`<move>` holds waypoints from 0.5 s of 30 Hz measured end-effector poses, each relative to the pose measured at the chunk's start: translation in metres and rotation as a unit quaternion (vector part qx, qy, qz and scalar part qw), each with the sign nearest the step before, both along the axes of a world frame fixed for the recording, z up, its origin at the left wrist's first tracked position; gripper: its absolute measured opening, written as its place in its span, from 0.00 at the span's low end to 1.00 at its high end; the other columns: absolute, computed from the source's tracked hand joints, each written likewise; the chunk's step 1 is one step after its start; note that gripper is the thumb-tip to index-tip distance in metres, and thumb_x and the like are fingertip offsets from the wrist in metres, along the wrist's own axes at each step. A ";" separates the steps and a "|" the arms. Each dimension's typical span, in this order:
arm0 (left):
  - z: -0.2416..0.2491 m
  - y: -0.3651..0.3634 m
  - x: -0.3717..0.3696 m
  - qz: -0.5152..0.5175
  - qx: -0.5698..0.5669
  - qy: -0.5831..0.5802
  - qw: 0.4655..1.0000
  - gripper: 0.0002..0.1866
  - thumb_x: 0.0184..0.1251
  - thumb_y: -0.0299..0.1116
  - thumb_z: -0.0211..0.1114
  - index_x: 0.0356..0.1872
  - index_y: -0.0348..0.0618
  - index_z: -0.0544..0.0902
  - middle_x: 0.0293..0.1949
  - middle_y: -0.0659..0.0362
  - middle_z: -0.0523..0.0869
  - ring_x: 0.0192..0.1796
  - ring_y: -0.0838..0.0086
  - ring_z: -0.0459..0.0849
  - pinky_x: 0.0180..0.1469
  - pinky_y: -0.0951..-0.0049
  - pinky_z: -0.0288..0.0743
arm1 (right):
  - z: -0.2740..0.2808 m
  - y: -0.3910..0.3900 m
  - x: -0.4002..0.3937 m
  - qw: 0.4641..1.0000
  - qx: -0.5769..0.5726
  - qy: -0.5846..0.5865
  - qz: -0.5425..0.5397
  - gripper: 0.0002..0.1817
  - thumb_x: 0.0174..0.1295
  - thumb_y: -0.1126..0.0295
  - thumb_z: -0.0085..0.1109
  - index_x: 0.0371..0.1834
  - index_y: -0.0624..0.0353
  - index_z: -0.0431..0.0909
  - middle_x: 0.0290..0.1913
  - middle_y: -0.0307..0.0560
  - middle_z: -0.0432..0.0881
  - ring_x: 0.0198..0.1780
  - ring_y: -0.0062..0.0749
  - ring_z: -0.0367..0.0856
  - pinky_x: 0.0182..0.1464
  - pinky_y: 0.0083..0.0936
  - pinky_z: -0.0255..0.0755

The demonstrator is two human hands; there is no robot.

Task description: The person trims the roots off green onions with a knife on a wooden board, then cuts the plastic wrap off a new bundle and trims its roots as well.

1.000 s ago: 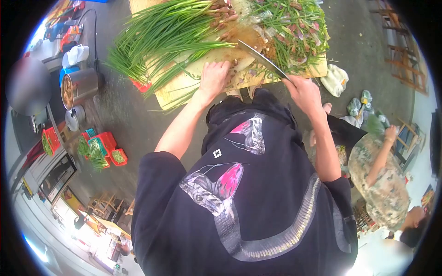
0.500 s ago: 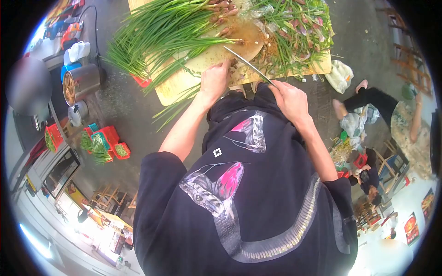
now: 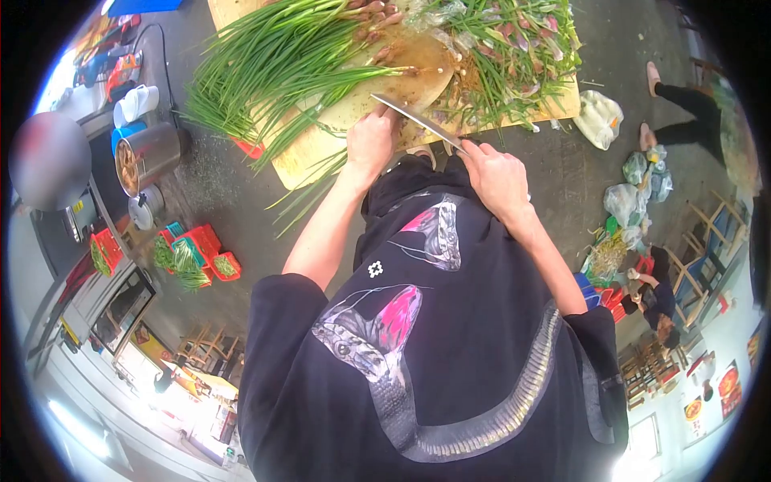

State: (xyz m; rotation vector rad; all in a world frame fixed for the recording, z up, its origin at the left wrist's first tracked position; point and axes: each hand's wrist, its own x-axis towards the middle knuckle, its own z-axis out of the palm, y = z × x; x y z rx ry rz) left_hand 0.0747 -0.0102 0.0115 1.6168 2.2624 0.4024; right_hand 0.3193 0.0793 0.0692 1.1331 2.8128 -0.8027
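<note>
My right hand (image 3: 499,181) is closed round the handle of a knife (image 3: 419,120), its blade pointing up and left. The blade tip lies close above the fingers of my left hand (image 3: 371,146). That left hand is closed at the near edge of a wooden board (image 3: 293,170), and green scallion leaves (image 3: 309,189) trail out beside its wrist; the grip itself is partly hidden. Beyond it, a big heap of scallions (image 3: 281,64) lies with the reddish bulbs to the right. A round chopping board (image 3: 438,76) sits under them.
Trimmed scraps (image 3: 514,72) cover the board's right side. A white bag (image 3: 598,120) is on the floor at right, with plastic bags (image 3: 622,201) further back. Red baskets of greens (image 3: 201,241) and a metal pot (image 3: 152,157) stand at left. A person (image 3: 699,116) walks at far right.
The knife and both hands have shifted slightly left, the blade now nearer my left fingers. The person at right has moved further away toward the view's edge.
</note>
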 end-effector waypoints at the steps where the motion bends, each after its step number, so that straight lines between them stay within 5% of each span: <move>1: -0.003 -0.001 0.000 -0.005 0.009 0.005 1.000 0.09 0.70 0.34 0.71 0.47 0.42 0.90 0.43 0.50 0.90 0.40 0.49 0.93 0.41 0.50 0.89 | -0.002 -0.002 0.000 1.000 0.002 -0.005 0.001 0.11 0.76 0.60 0.63 0.52 0.54 0.86 0.34 0.50 0.87 0.34 0.52 0.91 0.40 0.48 0.84; 11: -0.014 0.000 -0.004 -0.003 -0.048 0.015 0.999 0.14 0.67 0.34 0.74 0.52 0.47 0.91 0.44 0.47 0.92 0.39 0.47 0.94 0.40 0.48 0.89 | -0.006 -0.002 0.001 0.999 0.022 -0.037 0.025 0.14 0.77 0.60 0.63 0.59 0.52 0.85 0.36 0.47 0.87 0.34 0.49 0.90 0.40 0.44 0.83; 15: -0.014 -0.001 -0.004 -0.012 -0.049 0.013 0.999 0.14 0.67 0.34 0.74 0.53 0.48 0.92 0.45 0.47 0.92 0.39 0.48 0.94 0.40 0.48 0.89 | -0.004 -0.003 0.002 0.999 0.014 -0.030 0.016 0.10 0.76 0.61 0.62 0.52 0.52 0.83 0.34 0.48 0.87 0.35 0.49 0.91 0.41 0.47 0.83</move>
